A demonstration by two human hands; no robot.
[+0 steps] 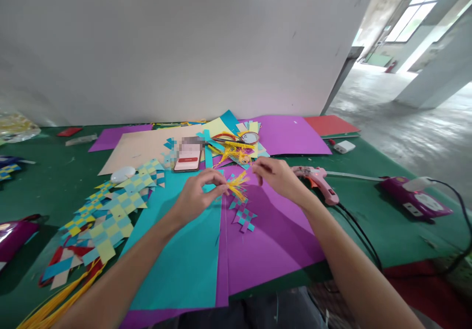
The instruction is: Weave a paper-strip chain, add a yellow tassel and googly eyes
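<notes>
My left hand (202,194) pinches one end of a yellow tassel (238,186), whose loose strands fan out to the right. Close by on the right, my right hand (275,175) has its fingers curled together near the strand tips; whether it holds a strand is too small to tell. Just below the tassel, a woven purple and teal paper piece (245,218) lies over the purple sheet (273,240). Under my left hand is a teal sheet (180,265).
Woven paper pieces (118,206) are piled at the left. A phone (188,156), scissors (236,141) and a tape roll (250,137) sit behind the hands. At the right are a pink glue gun (322,184) and a purple power strip (415,198) with cables.
</notes>
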